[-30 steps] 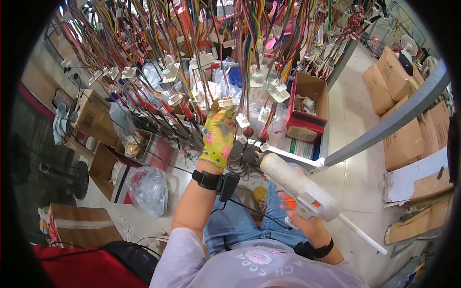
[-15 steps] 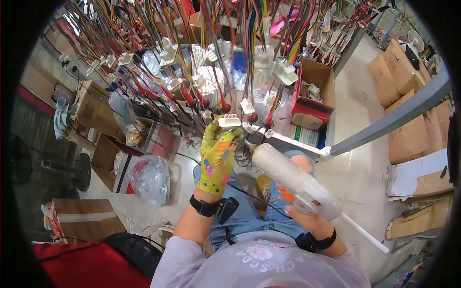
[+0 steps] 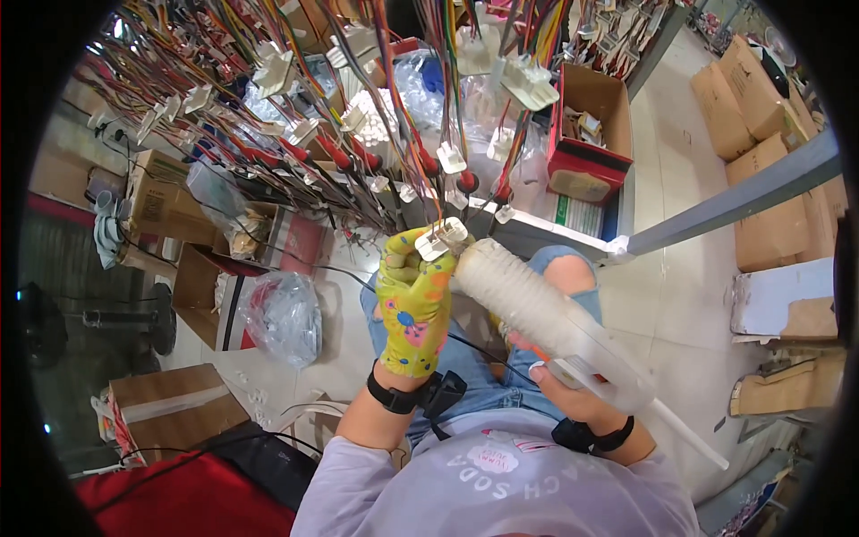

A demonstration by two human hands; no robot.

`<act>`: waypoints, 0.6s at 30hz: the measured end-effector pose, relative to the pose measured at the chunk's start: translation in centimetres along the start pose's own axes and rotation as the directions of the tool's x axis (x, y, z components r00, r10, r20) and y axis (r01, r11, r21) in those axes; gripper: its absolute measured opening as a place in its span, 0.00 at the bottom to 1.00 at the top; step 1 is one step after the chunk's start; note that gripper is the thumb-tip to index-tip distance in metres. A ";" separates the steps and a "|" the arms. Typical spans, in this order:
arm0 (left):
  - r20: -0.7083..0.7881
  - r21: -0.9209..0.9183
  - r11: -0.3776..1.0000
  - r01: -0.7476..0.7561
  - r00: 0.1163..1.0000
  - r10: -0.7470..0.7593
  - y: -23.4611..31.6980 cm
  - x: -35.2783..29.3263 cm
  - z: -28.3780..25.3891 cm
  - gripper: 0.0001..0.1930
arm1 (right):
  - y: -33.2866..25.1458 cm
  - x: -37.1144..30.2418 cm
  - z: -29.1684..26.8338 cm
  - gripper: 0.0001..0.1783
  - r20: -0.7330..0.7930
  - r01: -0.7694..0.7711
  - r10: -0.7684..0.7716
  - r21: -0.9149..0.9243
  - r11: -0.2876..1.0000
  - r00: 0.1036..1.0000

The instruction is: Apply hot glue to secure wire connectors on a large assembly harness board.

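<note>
In a yellow flowered glove, my left hand (image 3: 414, 304) pinches a white plastic connector (image 3: 441, 239) with wires running up from it. My bare right hand (image 3: 573, 394) grips a white glue gun (image 3: 532, 309), its barrel wrapped in pale cord or tape. A white glue stick (image 3: 687, 433) juts from the gun's rear. The gun's tip is at the connector, close to my left fingers; the glove and connector partly hide the exact contact. Just above hang other wired connectors, among them a small white connector (image 3: 451, 158) and a larger white connector (image 3: 530, 82).
Bundles of coloured wires (image 3: 412, 54) hang across the far side. A red-edged box (image 3: 591, 170) stands beyond, beside a grey metal bar (image 3: 734, 192). On the left are an open carton (image 3: 199, 295) and a clear plastic bag (image 3: 284, 318). Brown cartons (image 3: 761, 116) are stacked at right.
The connector in my left hand has tilted, turning its slotted face more into view. The glue gun's tip has come up against it. The whole view has shifted slightly.
</note>
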State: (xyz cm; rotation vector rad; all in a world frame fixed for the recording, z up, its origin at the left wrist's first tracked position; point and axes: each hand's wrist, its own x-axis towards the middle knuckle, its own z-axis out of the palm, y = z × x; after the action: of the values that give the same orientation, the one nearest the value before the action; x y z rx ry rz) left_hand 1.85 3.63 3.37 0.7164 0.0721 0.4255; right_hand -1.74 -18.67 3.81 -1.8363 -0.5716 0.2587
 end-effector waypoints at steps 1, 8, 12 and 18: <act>-0.015 0.017 1.000 -0.016 1.000 0.017 0.0 -0.1 -0.1 0.16 | -0.2 0.2 0.0 0.19 0.010 -0.019 0.019 0.078 0.997 1.000; -0.022 0.077 0.995 -0.071 0.997 0.073 0.4 -0.3 -0.2 0.16 | -1.4 1.0 -0.1 0.17 0.120 -0.015 0.015 -0.005 1.000 0.993; -0.031 0.128 0.983 -0.134 0.990 0.139 0.5 -0.4 0.1 0.15 | -1.5 0.7 0.1 0.15 0.051 -0.057 0.056 0.014 0.998 0.997; -0.034 0.140 0.984 -0.112 0.992 0.118 0.6 -0.6 0.2 0.15 | -1.4 0.1 0.2 0.11 0.011 -0.186 0.186 -0.057 0.981 0.982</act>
State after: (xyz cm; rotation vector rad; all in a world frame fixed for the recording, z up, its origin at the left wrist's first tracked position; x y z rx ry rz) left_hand 1.17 3.71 3.86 0.8502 0.1009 0.5506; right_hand -2.14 -18.11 5.08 -1.9464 -0.4216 0.3862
